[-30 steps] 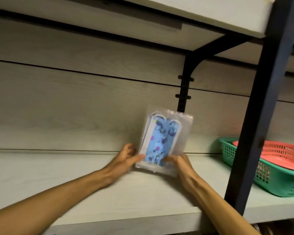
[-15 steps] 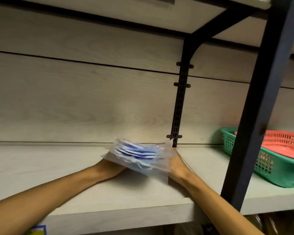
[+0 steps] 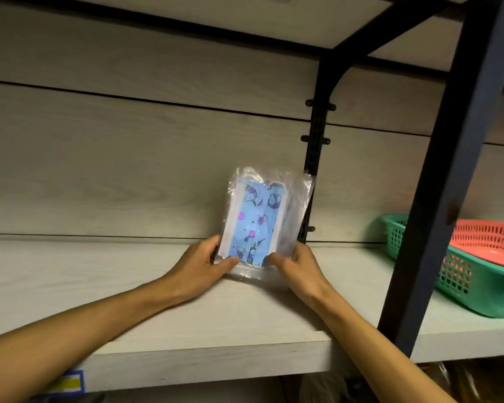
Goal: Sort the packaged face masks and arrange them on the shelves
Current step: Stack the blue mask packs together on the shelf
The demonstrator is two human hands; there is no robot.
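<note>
A clear plastic pack of blue patterned face masks (image 3: 258, 219) stands upright on the pale wooden shelf (image 3: 128, 280), close to the back wall. My left hand (image 3: 201, 264) grips its lower left corner, thumb across the front. At the lower right corner, my right hand (image 3: 296, 264) holds the pack the same way. More clear packs seem to be stacked behind the front one; I cannot tell how many.
A black bracket rail (image 3: 313, 158) runs up the back wall just right of the pack. A dark upright post (image 3: 437, 199) stands at the shelf's front right. Beyond it sits a green basket (image 3: 477, 289) with a red basket (image 3: 489, 242) nested inside. Another shelf (image 3: 245, 18) hangs overhead.
Half a second ago the pack was tipped flat and blurred in both hands. Now it stands upright again on the shelf, still held at its bottom corners.
</note>
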